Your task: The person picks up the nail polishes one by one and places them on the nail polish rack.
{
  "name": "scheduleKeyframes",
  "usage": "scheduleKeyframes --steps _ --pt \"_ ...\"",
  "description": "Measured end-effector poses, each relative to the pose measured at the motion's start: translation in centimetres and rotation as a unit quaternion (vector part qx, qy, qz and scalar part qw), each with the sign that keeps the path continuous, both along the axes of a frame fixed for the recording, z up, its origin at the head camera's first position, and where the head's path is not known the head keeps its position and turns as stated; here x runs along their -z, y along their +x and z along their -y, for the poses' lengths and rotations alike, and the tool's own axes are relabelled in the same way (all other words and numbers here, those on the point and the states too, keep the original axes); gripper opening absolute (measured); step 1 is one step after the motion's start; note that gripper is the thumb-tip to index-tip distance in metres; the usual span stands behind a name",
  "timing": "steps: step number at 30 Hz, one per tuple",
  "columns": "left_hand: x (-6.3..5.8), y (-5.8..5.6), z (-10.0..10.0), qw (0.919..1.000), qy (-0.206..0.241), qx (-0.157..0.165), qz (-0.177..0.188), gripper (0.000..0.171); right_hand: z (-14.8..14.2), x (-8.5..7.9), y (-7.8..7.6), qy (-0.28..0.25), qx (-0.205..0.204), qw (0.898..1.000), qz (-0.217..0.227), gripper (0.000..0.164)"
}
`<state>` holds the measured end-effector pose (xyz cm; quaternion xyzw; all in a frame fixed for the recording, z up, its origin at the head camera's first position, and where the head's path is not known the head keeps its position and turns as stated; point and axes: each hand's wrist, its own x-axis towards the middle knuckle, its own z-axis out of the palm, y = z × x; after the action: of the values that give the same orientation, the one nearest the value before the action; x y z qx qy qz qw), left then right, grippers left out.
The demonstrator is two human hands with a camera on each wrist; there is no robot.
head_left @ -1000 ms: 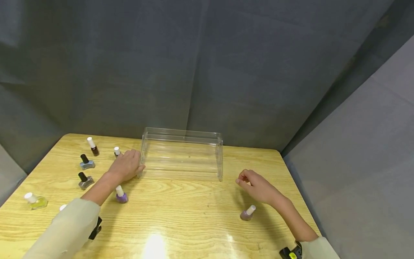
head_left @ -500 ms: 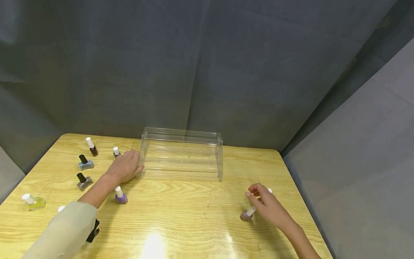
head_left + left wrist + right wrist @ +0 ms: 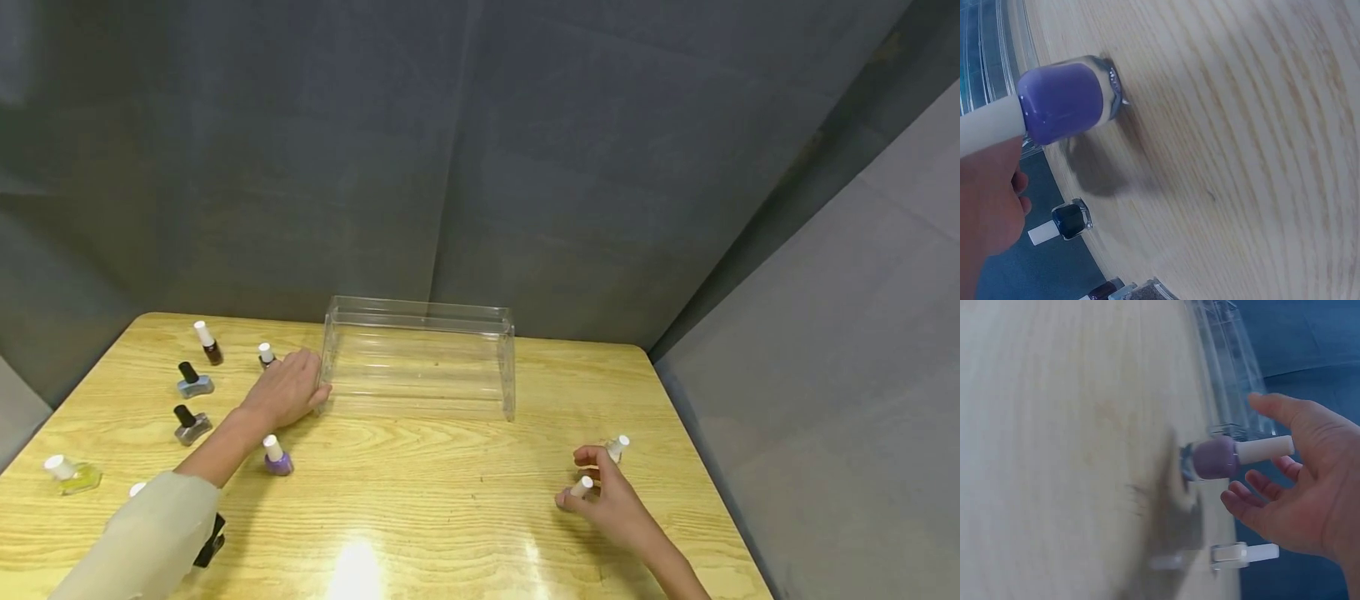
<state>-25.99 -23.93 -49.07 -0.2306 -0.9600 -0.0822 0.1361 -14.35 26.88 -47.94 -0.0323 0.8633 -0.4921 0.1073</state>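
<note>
Touching the clear plastic rack (image 3: 422, 316), my left hand (image 3: 288, 388) may grip it; I can't tell. My right hand (image 3: 1315, 495), loosely spread, frames the mauve nail-polish bottle (image 3: 1216, 457) front-right of the rack: likely light, slick glass, best pinched by its cap (image 3: 1265, 450).

Tabletop (image 3: 420, 492) glossy wood grain; rack (image 3: 420, 312) smooth clear plastic; mauve bottle (image 3: 1216, 457) smooth; backdrop (image 3: 300, 167) matt cloth.

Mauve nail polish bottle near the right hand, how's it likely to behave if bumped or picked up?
The mauve bottle would probably tip if bumped near its long pale cap, which rises above a small body. Its rounded sides suggest it might roll once down. The clear base looks like glass, so likely stiff.
</note>
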Motion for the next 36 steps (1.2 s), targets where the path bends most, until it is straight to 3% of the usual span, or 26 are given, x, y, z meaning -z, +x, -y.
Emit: scheduleKeyframes --steps 6,13,18,22,29,36 --pt "0.4 -0.2 0.1 1.0000 0.000 0.003 -0.008 0.029 0.2 1.6 0.5 0.015 0.019 1.000 -0.009 0.055" --pt "0.8 -0.3 0.3 0.9998 0.003 0.006 -0.020 0.029 0.3 2.4 1.0 0.026 0.026 0.999 -0.018 0.042" --pt "0.6 -0.3 0.2 0.9987 0.014 0.021 -0.043 0.028 0.3 2.9 1.1 0.004 0.039 0.999 -0.007 0.036" --pt "0.4 -0.1 0.2 0.9992 0.014 0.016 -0.034 0.027 0.2 3.2 1.2 -0.003 0.047 0.999 -0.010 0.032" --pt "0.6 -0.2 0.2 0.9996 0.008 0.012 -0.024 0.028 0.5 2.3 0.7 0.013 0.067 0.996 -0.055 0.029" --pt "0.7 -0.3 0.2 1.0000 0.005 0.002 -0.004 0.027 1.8 0.2 -1.2 -0.006 0.036 0.994 -0.103 0.030"
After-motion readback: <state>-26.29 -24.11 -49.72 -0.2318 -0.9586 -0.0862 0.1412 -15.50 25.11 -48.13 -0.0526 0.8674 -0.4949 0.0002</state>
